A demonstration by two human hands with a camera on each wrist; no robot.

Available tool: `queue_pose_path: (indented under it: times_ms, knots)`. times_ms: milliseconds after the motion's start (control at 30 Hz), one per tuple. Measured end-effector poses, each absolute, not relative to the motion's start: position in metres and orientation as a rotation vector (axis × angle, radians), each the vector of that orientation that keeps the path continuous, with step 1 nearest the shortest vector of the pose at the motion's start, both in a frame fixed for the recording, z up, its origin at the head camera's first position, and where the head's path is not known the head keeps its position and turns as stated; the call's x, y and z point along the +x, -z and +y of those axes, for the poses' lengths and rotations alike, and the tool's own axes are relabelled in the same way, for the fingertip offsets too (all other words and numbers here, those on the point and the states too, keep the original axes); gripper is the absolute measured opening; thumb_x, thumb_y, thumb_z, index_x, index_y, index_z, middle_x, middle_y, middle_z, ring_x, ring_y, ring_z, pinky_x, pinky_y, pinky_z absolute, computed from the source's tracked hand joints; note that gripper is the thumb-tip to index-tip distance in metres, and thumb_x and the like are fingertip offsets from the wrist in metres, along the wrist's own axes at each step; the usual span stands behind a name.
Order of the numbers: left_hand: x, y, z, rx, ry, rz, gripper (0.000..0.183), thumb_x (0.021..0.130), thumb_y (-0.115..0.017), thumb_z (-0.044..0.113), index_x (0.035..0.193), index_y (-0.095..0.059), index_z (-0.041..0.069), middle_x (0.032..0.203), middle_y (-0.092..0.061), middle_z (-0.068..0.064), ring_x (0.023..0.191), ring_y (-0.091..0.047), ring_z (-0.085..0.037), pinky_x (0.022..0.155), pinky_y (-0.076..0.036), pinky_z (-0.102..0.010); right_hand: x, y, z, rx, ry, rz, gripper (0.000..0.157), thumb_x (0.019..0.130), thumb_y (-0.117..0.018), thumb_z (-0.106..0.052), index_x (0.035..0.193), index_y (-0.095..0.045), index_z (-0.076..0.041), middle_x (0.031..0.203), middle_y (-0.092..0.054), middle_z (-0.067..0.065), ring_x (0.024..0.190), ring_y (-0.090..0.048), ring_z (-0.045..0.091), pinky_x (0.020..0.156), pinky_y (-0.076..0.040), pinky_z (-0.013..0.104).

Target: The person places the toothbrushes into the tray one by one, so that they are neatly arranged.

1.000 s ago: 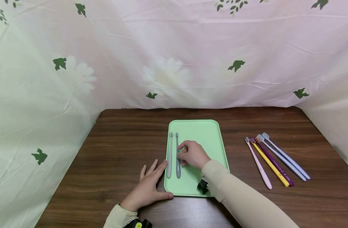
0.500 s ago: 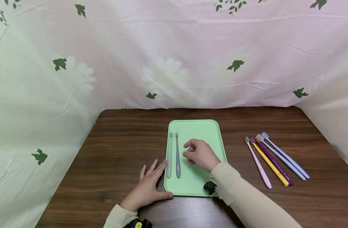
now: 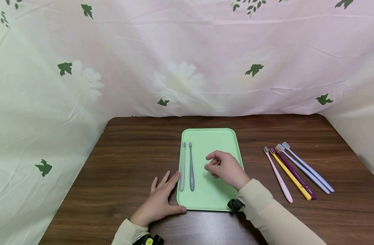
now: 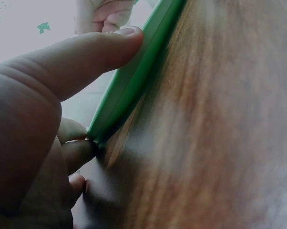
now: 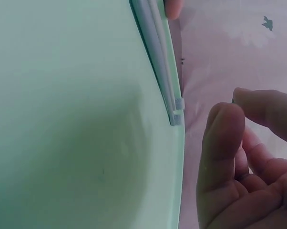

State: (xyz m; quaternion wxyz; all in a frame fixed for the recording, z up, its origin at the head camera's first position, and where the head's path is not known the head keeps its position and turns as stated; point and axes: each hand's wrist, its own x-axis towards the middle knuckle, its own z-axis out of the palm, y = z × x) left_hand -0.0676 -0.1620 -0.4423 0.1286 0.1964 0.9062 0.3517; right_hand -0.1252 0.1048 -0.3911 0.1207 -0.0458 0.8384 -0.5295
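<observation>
Recorded as largest: patterned cloth (image 3: 205, 61), hung beyond the far edge of a dark wood-grain table (image 3: 137, 146). Found mid-table: green tray (image 3: 217, 139), set lengthwise, near to far. Judged from the present lie: work partly done, with two toothbrushes of seven on the tray and five off it. Cannot tell the intended final count from these views.

Next, left hand (image 3: 160, 202): laid at the tray's near-left corner, fingertips against the left edge, thumb against the near edge, apparently steadying, not clenched round anything. Right hand (image 3: 225, 166): above the tray, toward its right edge, apart from every toothbrush, fingers loosely bent, grip slack and empty.

Placed along the tray's left edge: light grey toothbrush (image 3: 182, 173) nearest that edge, darker grey toothbrush (image 3: 191, 173) just beside, roughly parallel, heads toward the far edge. Apparently left over, near the table's right edge: pink toothbrush (image 3: 283, 186), yellow toothbrush (image 3: 292, 177), purple toothbrush (image 3: 298, 177), inner pale blue toothbrush (image 3: 304, 171) and outer pale blue toothbrush (image 3: 310, 170), handles slanted toward the near-right corner.

Lettering last. Seen on the purple and yellow handles: faint marks, too small to read. Noted on the left-wrist device (image 3: 156, 240): yellow label (image 3: 149, 241), likewise unreadable. Brand: none identifiable.
</observation>
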Motion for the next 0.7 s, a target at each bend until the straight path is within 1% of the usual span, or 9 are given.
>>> queue_pose_path:
  times_ms: [200, 300, 433, 567, 700]
  knots:
    - [-0.067, 0.443, -0.162, 0.573, -1.023, 2.637, 0.112, 0.075, -0.082, 0.057, 0.161, -0.024, 0.015, 0.163, -0.029, -0.005, 0.154, -0.008, -0.031, 0.114, 0.011, -0.061, -0.120, 0.389, 0.118, -0.120, 1.544, 2.479, 0.031, 0.089, -0.074, -0.013, 0.116, -0.066, -0.001, 0.083, -0.063, 0.005, 0.067, -0.065, 0.022, 0.064, -0.053, 0.036]
    - [-0.067, 0.443, -0.162, 0.576, -1.031, 2.632, 0.112, 0.075, -0.083, 0.056, 0.161, -0.024, 0.015, 0.163, -0.029, -0.005, 0.154, -0.008, -0.032, 0.114, 0.010, -0.061, -0.117, 0.388, 0.125, -0.118, 1.531, 2.512, 0.030, 0.090, -0.075, -0.013, 0.117, -0.067, -0.002, 0.084, -0.064, 0.005, 0.067, -0.064, 0.021, 0.065, -0.054, 0.037]
    - [-0.067, 0.442, -0.162, 0.574, -1.039, 2.627, 0.112, 0.075, -0.084, 0.055, 0.161, -0.024, 0.015, 0.163, -0.029, -0.005, 0.154, -0.008, -0.031, 0.114, 0.011, -0.061, -0.114, 0.385, 0.135, -0.121, 1.529, 2.553, 0.031, 0.090, -0.075, -0.015, 0.117, -0.066, -0.002, 0.084, -0.065, 0.005, 0.068, -0.063, 0.021, 0.063, -0.053, 0.035]
    - [-0.067, 0.443, -0.162, 0.583, -1.040, 2.632, 0.112, 0.075, -0.084, 0.054, 0.161, -0.025, 0.014, 0.163, -0.030, -0.005, 0.154, -0.009, -0.032, 0.114, 0.010, -0.061, -0.110, 0.384, 0.146, -0.131, 1.521, 2.597, 0.031, 0.091, -0.075, -0.017, 0.117, -0.066, -0.003, 0.085, -0.064, 0.005, 0.067, -0.062, 0.021, 0.058, -0.049, 0.031]
    - [-0.067, 0.443, -0.163, 0.584, -1.042, 2.635, 0.112, 0.075, -0.084, 0.054, 0.161, -0.025, 0.014, 0.163, -0.030, -0.005, 0.154, -0.009, -0.032, 0.114, 0.010, -0.062, -0.106, 0.388, 0.154, -0.142, 1.519, 2.619, 0.032, 0.091, -0.075, -0.017, 0.117, -0.066, -0.001, 0.084, -0.064, 0.006, 0.067, -0.060, 0.020, 0.058, -0.049, 0.030]
